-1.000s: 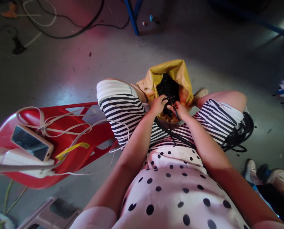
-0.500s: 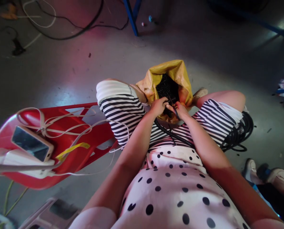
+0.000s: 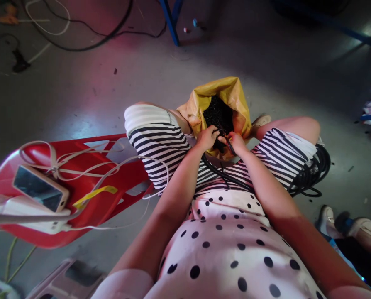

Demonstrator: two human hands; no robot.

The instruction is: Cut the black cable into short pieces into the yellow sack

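Observation:
A yellow bag (image 3: 233,94) stands on the floor between my knees, filled with small black pieces (image 3: 218,114). My left hand (image 3: 207,137) and my right hand (image 3: 237,142) meet at the bag's near rim, both pinching a thin black cable (image 3: 223,174). That cable runs back over my striped lap toward a black coil (image 3: 313,176) beside my right thigh. What the fingertips pinch is too small to make out.
A red plastic chair (image 3: 89,203) lies at my left with a phone (image 3: 40,194), a white power bank and white cords on it. Cables trail across the far floor near a blue frame leg (image 3: 171,20). Another person's shoes (image 3: 347,226) are at the lower right.
My hands stay at the bag's rim with only slight finger movement. The view shifts a little.

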